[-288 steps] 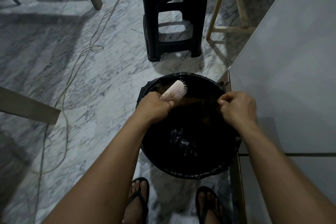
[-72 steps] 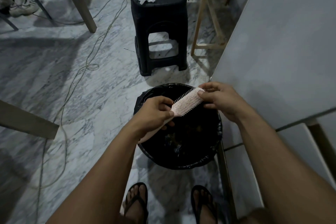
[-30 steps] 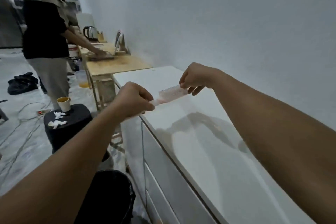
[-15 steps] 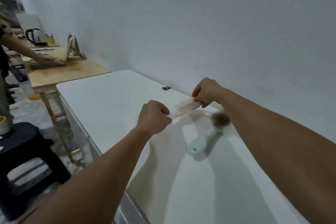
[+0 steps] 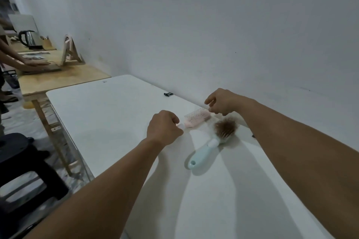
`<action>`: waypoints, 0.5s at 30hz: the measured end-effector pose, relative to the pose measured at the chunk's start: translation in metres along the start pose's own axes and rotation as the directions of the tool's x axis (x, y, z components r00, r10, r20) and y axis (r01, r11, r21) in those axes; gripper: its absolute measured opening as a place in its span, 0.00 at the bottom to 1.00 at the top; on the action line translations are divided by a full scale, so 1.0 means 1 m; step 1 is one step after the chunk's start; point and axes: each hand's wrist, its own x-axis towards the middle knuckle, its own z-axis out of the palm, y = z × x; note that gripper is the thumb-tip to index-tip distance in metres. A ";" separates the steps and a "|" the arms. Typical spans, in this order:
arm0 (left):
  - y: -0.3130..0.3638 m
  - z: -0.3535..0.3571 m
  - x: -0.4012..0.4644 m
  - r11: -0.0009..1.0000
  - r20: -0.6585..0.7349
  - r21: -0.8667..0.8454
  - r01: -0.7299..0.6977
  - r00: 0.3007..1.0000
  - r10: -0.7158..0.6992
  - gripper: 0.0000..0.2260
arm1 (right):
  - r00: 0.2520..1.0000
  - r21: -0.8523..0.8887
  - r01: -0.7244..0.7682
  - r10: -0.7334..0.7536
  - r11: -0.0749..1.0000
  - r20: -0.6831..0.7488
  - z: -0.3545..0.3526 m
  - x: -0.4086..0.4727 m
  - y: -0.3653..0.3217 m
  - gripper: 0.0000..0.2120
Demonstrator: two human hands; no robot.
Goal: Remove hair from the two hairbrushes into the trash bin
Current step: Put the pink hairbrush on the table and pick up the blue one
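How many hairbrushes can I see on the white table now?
2. The pink hairbrush lies between the hands, its handle gripped by the left hand. The blue hairbrush, full of brown hair, lies just beside it, nearer the right arm.

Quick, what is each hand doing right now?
Left hand: grips the pink hairbrush by its handle.
Right hand: fingers loosely curled just above the brush head, holding nothing visible.

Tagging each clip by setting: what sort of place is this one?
Probably a makeshift indoor workroom, not a bathroom: a white table against a bare wall, a plywood table with an electric kettle where another person works, and a black plastic stool.
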 end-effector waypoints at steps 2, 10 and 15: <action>0.004 -0.001 -0.002 0.994 -0.033 0.106 -0.025 0.999 0.029 0.21 | 1.000 -0.002 -0.010 0.010 1.000 0.001 -0.009 -0.002 0.006 0.17; 0.049 0.004 -0.021 0.983 0.068 -0.002 -0.183 0.981 0.183 0.15 | 0.982 -0.060 -0.120 0.127 0.991 0.140 -0.030 -0.025 0.013 0.13; 0.056 0.018 -0.033 0.976 0.243 0.108 -0.191 0.957 0.161 0.18 | 0.968 -0.023 -0.174 0.175 0.984 0.177 -0.022 -0.036 0.012 0.13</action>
